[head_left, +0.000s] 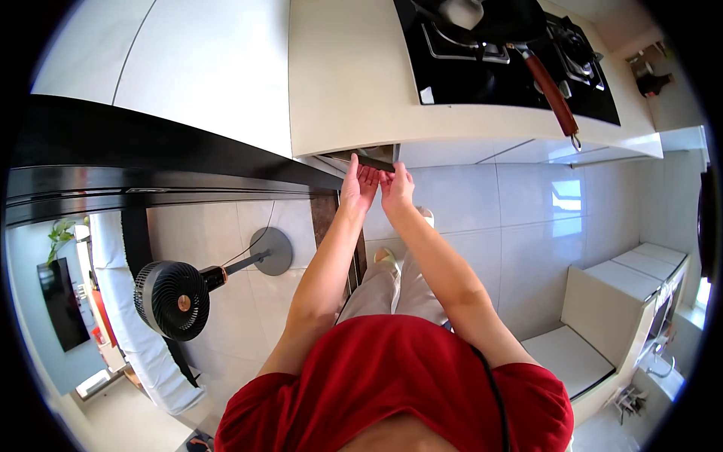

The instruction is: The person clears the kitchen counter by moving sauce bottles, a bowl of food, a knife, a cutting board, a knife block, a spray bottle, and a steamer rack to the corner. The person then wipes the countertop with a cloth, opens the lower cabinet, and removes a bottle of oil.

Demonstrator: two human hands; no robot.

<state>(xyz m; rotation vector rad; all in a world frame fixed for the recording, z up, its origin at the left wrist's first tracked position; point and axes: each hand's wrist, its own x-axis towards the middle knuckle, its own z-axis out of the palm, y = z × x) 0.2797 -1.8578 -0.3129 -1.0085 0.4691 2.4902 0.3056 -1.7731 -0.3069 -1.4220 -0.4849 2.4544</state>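
Note:
Both arms reach forward to a slightly open drawer [376, 157] under the beige countertop [350, 75]. My left hand [360, 184] is at the drawer's dark front edge, palm up, with the thumb raised and apart from the fingers. Close beside it on the right, my right hand [396, 184] is at the same edge, its fingers curled and partly hidden. Whether it grips the edge cannot be made out. The drawer's inside shows only as a narrow gap.
A black gas stove [489, 83] holds a pan with a red-brown handle [552, 94] jutting past the counter edge. A black fan [175, 300] stands at the left beyond the dark door frame [151, 143]. White cabinets [610, 301] are at the right.

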